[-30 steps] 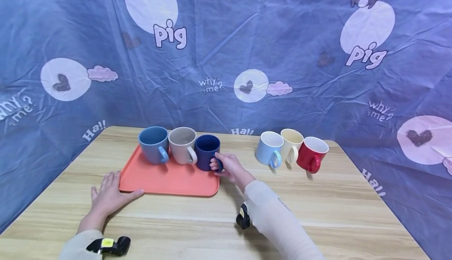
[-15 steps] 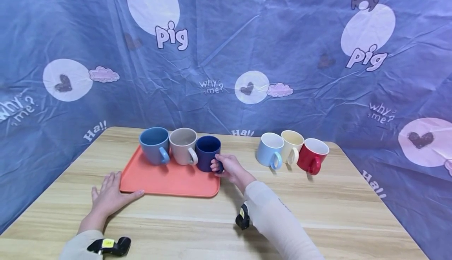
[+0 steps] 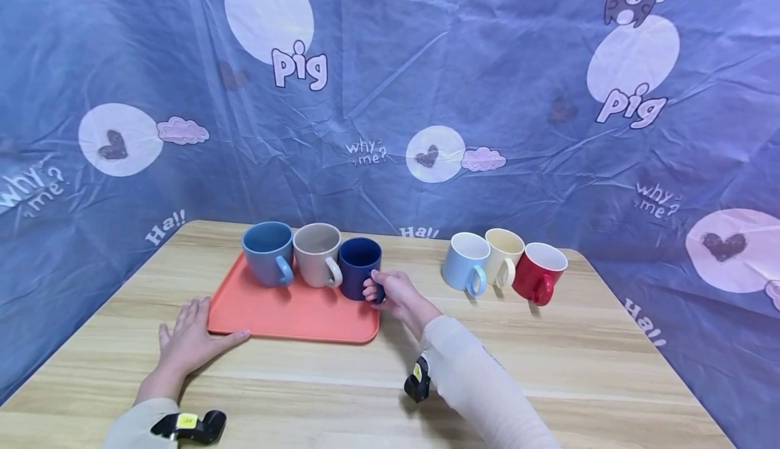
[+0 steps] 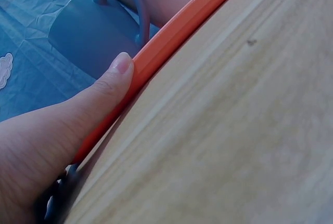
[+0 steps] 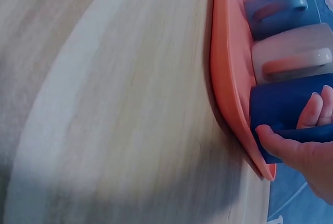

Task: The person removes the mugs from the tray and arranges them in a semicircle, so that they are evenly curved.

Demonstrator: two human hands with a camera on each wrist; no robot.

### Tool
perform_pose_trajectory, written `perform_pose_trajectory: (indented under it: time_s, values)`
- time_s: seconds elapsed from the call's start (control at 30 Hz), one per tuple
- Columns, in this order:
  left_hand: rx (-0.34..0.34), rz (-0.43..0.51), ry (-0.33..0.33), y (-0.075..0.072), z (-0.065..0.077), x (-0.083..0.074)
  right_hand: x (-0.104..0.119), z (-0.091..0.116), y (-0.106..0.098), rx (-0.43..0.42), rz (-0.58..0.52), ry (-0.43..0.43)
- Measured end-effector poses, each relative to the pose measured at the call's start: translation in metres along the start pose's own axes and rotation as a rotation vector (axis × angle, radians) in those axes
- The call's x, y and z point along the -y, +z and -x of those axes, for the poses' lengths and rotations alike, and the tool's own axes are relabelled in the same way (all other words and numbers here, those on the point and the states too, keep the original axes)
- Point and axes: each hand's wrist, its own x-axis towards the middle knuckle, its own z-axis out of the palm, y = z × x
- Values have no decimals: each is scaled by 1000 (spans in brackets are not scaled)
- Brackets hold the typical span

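Note:
A coral-red tray point(image 3: 286, 317) lies on the wooden table, bearing three upright mugs in a row: a blue mug point(image 3: 263, 259), a grey-beige mug point(image 3: 312, 263) and a dark blue mug point(image 3: 355, 269) at the right end. My right hand point(image 3: 397, 293) grips the dark blue mug by its handle. In the right wrist view, the thumb point(image 5: 281, 145) lies along that handle. My left hand point(image 3: 190, 337) is spread around the tray's front left corner. Its thumb point(image 4: 104, 89) runs along the tray's front edge, and the fingers extend along the left side.
Right of the tray, a light blue mug point(image 3: 466, 263), a cream mug point(image 3: 504, 249) and a red mug point(image 3: 537, 269) stand close together on the table point(image 3: 317, 395). Behind the table hangs a blue printed cloth point(image 3: 378, 63).
The head view has tilted slightly upward, so everything sits a little lower in it. Both hands, the tray and the mugs keep their places.

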Motion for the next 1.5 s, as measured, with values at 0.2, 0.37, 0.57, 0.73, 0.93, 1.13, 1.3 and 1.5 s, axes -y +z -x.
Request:
perform_pose_trajectory:
  time_s: [0.2, 0.37, 0.57, 0.73, 0.93, 1.13, 1.3, 1.5]
  values:
    - [-1, 3, 1, 1, 0, 0, 1, 6, 1, -2, 8, 18]
    - [-3, 1, 4, 1, 0, 0, 7, 13, 1, 13, -21, -3]
    - [9, 4, 2, 0, -1, 1, 18, 22, -2, 2, -37, -34]
    - [6, 3, 1, 1, -2, 0, 26, 29, -10, -19, -60, -51]
    - [13, 3, -3, 0, -1, 0, 32, 39, -28, 8, -43, -66]
    - [11, 2, -1, -2, 0, 1, 34, 47, -49, 27, -47, -77]
    - [7, 1, 1, -1, 1, 1, 31, 53, -67, 32, -39, -65]
    - [4, 1, 2, 0, 0, 1, 27, 58, -86, 45, -40, -63]
